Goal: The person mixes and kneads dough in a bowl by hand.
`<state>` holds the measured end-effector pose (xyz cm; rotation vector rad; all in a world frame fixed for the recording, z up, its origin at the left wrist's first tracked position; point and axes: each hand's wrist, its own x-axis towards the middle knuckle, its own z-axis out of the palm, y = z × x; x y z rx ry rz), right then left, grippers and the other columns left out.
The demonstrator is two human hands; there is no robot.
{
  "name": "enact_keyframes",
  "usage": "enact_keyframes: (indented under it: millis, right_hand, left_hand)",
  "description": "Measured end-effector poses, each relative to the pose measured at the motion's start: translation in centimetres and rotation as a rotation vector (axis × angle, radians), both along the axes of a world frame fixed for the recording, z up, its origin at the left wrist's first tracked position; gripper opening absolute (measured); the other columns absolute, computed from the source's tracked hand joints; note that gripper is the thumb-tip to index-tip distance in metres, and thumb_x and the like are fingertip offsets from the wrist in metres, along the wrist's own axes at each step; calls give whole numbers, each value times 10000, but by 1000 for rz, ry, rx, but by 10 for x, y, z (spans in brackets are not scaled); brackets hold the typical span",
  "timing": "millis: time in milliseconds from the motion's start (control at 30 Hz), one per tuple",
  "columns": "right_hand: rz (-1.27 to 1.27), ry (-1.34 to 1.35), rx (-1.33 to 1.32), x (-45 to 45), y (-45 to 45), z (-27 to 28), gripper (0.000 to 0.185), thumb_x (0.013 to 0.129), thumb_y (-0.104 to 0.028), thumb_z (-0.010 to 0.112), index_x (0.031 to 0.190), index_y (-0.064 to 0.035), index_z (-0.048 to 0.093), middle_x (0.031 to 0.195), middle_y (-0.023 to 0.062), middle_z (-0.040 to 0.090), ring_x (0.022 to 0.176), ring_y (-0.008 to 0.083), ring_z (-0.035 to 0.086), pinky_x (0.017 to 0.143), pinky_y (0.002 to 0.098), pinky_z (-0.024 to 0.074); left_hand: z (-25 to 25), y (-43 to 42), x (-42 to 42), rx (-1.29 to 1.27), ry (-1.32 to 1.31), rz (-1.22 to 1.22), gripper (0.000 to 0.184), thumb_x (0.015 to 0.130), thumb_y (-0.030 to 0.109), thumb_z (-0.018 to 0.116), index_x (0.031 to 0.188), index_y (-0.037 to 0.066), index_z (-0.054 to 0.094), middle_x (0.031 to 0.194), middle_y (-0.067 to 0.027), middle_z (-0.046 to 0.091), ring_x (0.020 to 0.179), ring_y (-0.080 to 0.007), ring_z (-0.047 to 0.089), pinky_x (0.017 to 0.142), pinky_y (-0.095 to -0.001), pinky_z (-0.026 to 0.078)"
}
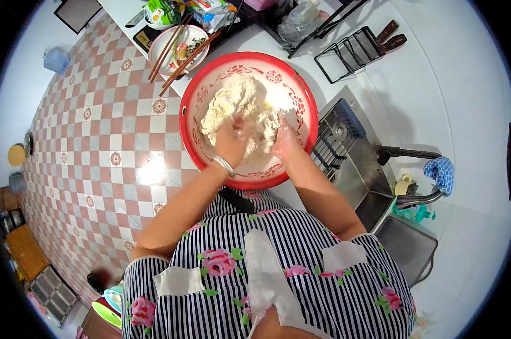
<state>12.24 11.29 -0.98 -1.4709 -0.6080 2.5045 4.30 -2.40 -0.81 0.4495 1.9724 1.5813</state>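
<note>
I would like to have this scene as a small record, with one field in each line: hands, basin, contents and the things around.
Left hand: in the basin, fingers in the floury dough; bracelet on wrist
Right hand: in the basin, at the mixture's right edge
Basin: red rim, red pattern inside
Contents: pale, lumpy, unevenly mixed
Beyond basin, picture left: plate with chopsticks across it
Upper right: black rack

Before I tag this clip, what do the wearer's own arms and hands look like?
Left hand: no glove visible, silvery bangle at the wrist. Right hand: no glove or bangle visible. The left sleeve and right sleeve are dark-and-white striped with a pink-and-green floral print. Finger details are blurred or hidden.
</note>
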Motion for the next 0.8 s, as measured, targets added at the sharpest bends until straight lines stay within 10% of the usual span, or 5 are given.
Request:
enact_keyframes:
  millis: [133, 233, 500, 667, 800]
  right_hand:
    - [-126, 124, -8, -13, -15, 27, 409, 1010, -372, 358, 1194, -50, 531, 1160, 157, 590, 1048, 310, 585, 910, 476, 490]
    - [8, 521, -43, -3, -16, 5, 459, 986, -467, 372, 1114, -68, 559, 1127, 142, 599, 1015, 287, 594, 900, 422, 487]
    - [-47, 380, 61, 8, -49, 14, 747, 968, -589, 296, 1466, -36, 228, 1474, 122, 333, 1325, 252, 344, 1108, 373, 263]
    - [168, 604, 307, 20, -73, -2, 700, 1020, -486, 201, 1507, -36, -24, 1593, 92, -49, 1464, 182, -38, 1178, 307, -20]
    - [302, 507, 491, 26, -88, 8, 811, 977, -613, 164, 1509, -18, 17, 1588, 118, 58, 1448, 224, 125, 1173, 352, 99]
  left_hand:
    - [26, 5, 42, 49, -927, -6, 466, 918, 308, 622, 1236, -18, 522, 1152, -122, 610, 1068, -225, 580, 944, -334, 464]
    - [28, 12, 56, 274, -1069, 18, 472, 928, 311, 603, 1268, -3, 510, 1200, -121, 600, 1076, -231, 580, 951, -350, 468]
    - [-1, 39, 40, -16, -536, 221, 516, 912, 310, 629, 1153, -141, 564, 1084, -187, 651, 941, -264, 628, 837, -358, 498]
    - [-64, 46, 2, -470, -308, 61, 829, 947, 641, 297, 1077, -112, 618, 889, -226, 672, 835, -337, 645, 720, -426, 502]
    - [-75, 44, -4, -279, -477, 119, 816, 942, 651, 286, 1097, -72, 634, 931, -232, 673, 897, -351, 635, 731, -460, 487]
